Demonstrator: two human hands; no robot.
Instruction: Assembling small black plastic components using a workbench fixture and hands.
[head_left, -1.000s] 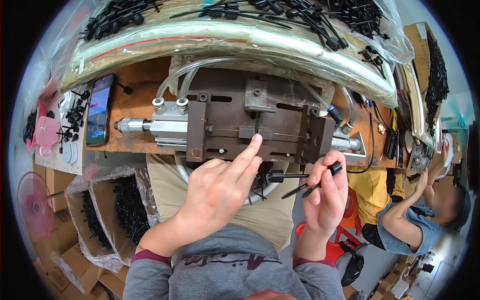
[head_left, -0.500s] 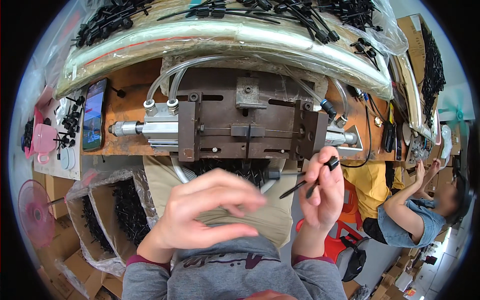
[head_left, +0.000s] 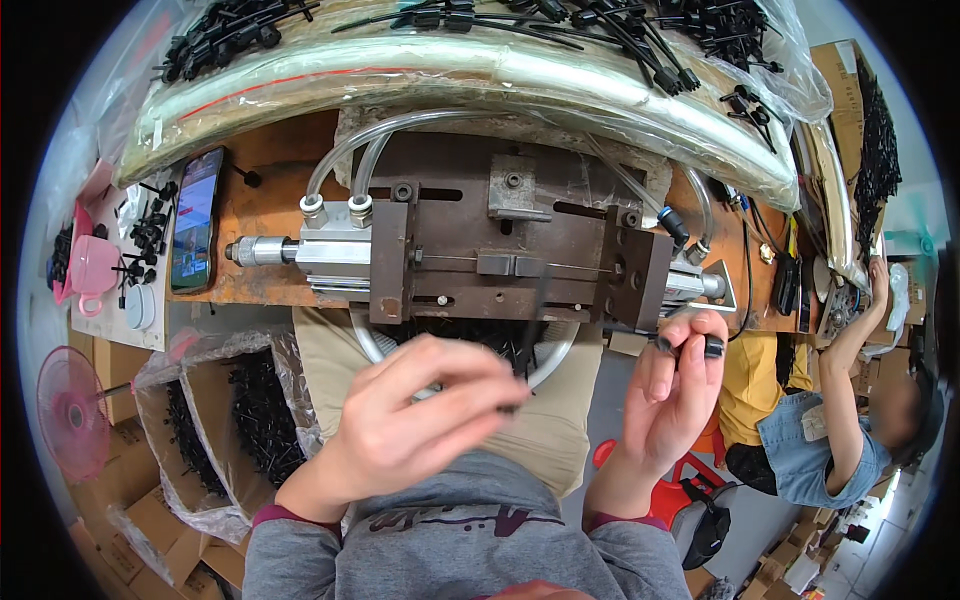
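Observation:
In the middle, my left hand (head_left: 430, 415) is closed at the fingertips on a thin black plastic stem (head_left: 535, 330), smeared by motion. The stem points up toward the paired metal jaws (head_left: 510, 264) of a brown clamping fixture (head_left: 445, 160); whether it touches them I cannot tell. A dark end of it shows below my fingertips. To the right, my right hand (head_left: 672, 395) is raised with fingers curled around black capped plastic pieces (head_left: 713, 346). Their stems are mostly hidden by the fingers.
Silver air cylinders (head_left: 335, 250) with clear hoses flank the fixture. A phone (head_left: 197, 220) lies on the bench at left. Black stemmed parts (head_left: 690, 30) are heaped on the plastic-covered shelf behind. Boxes of black parts (head_left: 265, 415) stand lower left; a co-worker (head_left: 825, 430) sits at right.
My left hand, blurred with no visible part before, now holds a black stem near the fixture. My right hand has shifted right and turned, so the stems it showed are hidden.

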